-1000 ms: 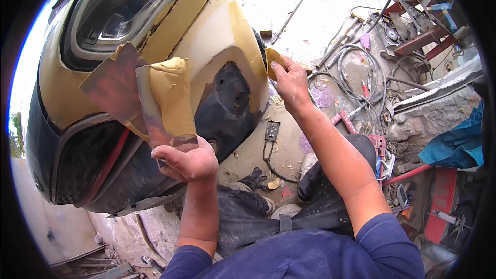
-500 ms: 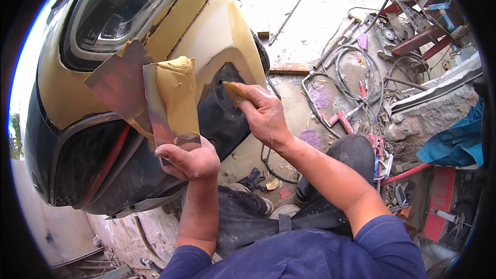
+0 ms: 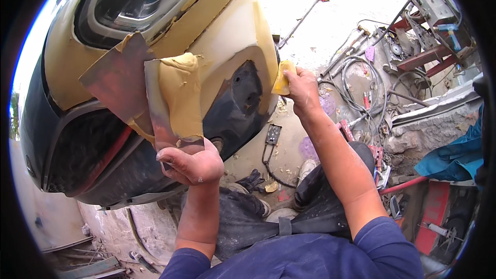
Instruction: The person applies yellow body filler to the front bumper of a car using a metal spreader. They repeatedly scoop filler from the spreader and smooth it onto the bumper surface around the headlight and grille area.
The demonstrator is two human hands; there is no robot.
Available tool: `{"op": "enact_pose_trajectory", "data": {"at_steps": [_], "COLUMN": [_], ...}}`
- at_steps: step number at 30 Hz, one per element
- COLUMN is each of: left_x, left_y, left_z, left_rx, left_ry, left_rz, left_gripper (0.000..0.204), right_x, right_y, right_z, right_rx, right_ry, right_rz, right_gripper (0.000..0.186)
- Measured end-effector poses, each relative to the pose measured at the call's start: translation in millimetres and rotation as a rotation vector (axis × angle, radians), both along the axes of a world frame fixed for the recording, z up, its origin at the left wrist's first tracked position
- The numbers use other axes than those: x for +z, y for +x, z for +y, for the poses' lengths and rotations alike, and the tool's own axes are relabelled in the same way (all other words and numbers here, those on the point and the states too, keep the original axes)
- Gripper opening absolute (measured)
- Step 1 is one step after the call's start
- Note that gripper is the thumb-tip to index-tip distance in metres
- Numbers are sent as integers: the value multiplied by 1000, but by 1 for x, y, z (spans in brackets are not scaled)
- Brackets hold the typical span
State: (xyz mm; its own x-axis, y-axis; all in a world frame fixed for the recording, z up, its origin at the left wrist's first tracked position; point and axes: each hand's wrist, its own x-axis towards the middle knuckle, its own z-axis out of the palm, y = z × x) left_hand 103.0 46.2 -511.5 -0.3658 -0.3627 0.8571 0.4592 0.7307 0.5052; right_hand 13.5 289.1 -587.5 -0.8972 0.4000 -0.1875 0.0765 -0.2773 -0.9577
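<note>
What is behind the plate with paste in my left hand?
A second, reddish plate sticks out at its left, with the car beyond. The front plate covers whatever lies directly behind it; that cannot be seen.

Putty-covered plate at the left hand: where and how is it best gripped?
Probably by the mostly bare lower end of the plate, from below, pinching across its two faces: it is a flat sheet, putty coats most of its upper face, and the left hand holds it low.

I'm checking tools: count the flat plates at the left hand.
2: the putty-covered plate in the left hand and the reddish plate behind it, to its left. Others could be hidden.
</note>
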Motion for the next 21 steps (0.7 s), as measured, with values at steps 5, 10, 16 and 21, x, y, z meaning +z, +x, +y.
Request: {"op": "enact_pose_trajectory", "data": {"at_steps": [5,10,16,21], "left_x": [-4,-1,-1,-12], "left_y": [-7,-19,-22,-20], "left_z": [-13,-20,-16,-4], "left_rx": [-9,266,289,462], "left_ry": [-124,-585,-608,-584], "left_rz": [85,278,299,252], "left_gripper": [65,63,84,68], "right_x": [46,105,98,0], "right_y": [-16,-34,-14,36], "right_z": [-11,-6,29,24], "right_rx": [-51,45,65,1], "right_ry": [19,5,-196,-170], "right_rz": [72,114,323,-39], "right_gripper": [25,34,38,32]}}
